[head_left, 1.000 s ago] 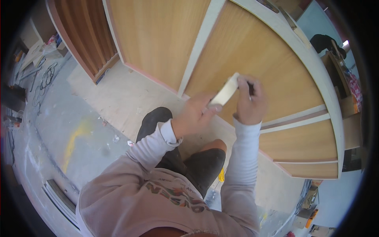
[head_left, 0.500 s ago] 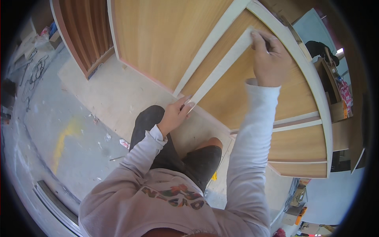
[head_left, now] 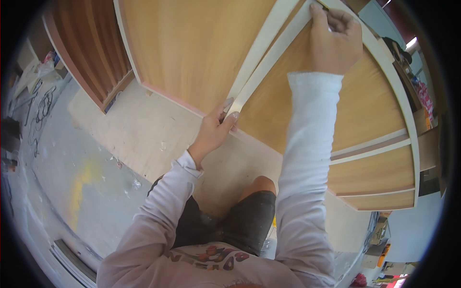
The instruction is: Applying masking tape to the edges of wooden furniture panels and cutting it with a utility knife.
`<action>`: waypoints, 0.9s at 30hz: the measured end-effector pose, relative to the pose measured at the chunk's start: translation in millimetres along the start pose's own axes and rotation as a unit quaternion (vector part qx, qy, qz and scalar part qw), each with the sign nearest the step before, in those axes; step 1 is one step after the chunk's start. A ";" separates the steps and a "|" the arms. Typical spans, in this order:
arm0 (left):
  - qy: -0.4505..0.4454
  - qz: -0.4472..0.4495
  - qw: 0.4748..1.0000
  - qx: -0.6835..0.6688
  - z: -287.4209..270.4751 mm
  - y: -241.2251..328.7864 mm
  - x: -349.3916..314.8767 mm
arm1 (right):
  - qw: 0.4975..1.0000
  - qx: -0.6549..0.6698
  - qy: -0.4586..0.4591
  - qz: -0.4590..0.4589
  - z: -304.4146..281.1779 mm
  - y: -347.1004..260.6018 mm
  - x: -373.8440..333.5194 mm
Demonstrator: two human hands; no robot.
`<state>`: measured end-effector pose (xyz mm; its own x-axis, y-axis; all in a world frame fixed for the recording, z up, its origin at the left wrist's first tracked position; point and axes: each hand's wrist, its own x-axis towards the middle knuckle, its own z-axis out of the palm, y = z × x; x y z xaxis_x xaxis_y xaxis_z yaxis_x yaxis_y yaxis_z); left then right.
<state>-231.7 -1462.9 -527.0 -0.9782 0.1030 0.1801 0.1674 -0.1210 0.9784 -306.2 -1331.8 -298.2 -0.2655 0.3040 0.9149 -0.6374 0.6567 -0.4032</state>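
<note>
A long, thin white strip (head_left: pixel 276 60) slants across a wood-grain cabinet (head_left: pixel 355 101). My left hand (head_left: pixel 211 132) pinches its lower end between thumb and fingers, at the cabinet's near edge. At the strip's far end, my right hand (head_left: pixel 338 43) is closed on it, thumb and fingertips near the curved white rim (head_left: pixel 391 77). Close along the strip's left side runs a white divider edge (head_left: pixel 259 48), with a narrow brown gap between the two. Something small and dark shows by my right fingertips; I cannot make out what it is.
A slatted brown cabinet piece (head_left: pixel 89 43) stands at the far left. A pale board (head_left: pixel 129 129) lies on the grey floor under the cabinet. Coiled cable (head_left: pixel 43 108) is on the floor at left, and metal channels (head_left: pixel 72 261) lie at lower left. Boxes (head_left: pixel 379 235) stand at right.
The strip has swung left, nearer the white divider edge. My right hand has moved farther away, up to the curved rim. My left hand stays on the lower end.
</note>
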 end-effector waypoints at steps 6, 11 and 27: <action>0.004 -0.056 0.997 -0.061 -4.9 0.5 4.5 | 0.999 -0.030 0.039 -0.008 9.7 -7.3 -4.2; -0.010 -0.098 0.991 -0.088 9.9 3.7 10.0 | 0.993 -0.011 0.044 -0.105 10.5 -3.9 -0.1; -0.013 -0.085 0.990 -0.113 7.5 -7.7 22.5 | 0.990 -0.053 0.072 -0.108 17.2 -1.0 -5.3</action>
<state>-254.1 -1452.2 -529.7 -0.9859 0.1663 0.0195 -0.0349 -0.3180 0.9475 -316.6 -1345.9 -302.4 -0.0207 0.2395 0.9707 -0.5865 0.7834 -0.2058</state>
